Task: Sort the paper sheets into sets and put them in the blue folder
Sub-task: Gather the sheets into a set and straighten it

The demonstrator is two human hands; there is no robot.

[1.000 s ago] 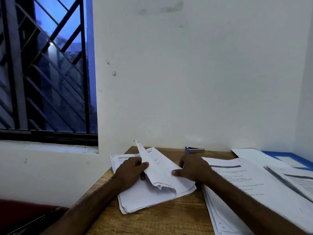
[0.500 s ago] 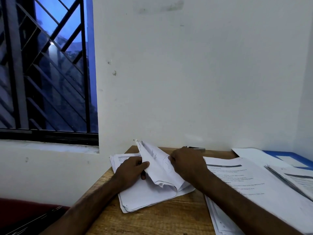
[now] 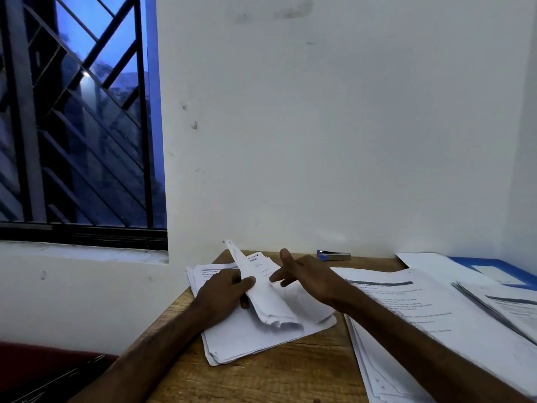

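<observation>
Sorting sheets at the wooden table (image 3: pixel 276 376), one bundle raised.

Our left hand (image 3: pixel 223 289) grips a curled bundle of sheets (image 3: pixel 263 289), lifted off the left paper stack (image 3: pixel 255 338), with the thumb pressed on its face. Our right hand (image 3: pixel 309 274) hovers just right of the bundle, fingers spread and straight; we cannot tell whether they touch it. The blue folder (image 3: pixel 494 264) lies at the far right, open under more printed pages (image 3: pixel 430 312). A stapler (image 3: pixel 334 255) sits by the far wall.
</observation>
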